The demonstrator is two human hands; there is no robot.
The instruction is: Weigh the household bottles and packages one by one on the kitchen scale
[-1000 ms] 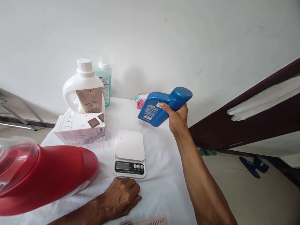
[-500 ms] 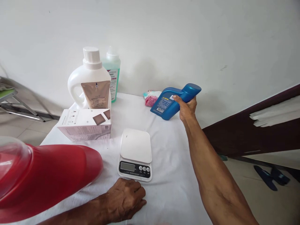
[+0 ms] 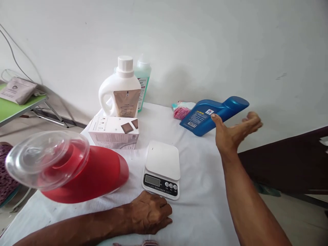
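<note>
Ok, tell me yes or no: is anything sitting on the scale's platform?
No, the white platform of the scale is bare, and the blue bottle lies farther back on the cloth.

A plain white wall (image 3: 194, 41) fills the upper half of the frame, matte and evenly lit by soft daylight, with a few faint scuffs toward the right. A thin grey cable (image 3: 17, 51) curves down it at the upper left. Below that, at the left edge, stands a green folding table (image 3: 15, 109) on metal legs, with a flat grey pouch (image 3: 17, 90) lying on top. The tabletop (image 3: 202, 205) in the middle is draped in white cloth. At the right edge a dark brown wooden panel (image 3: 287, 160) slants across, and pale floor (image 3: 302, 222) shows in the lower right corner.
</note>
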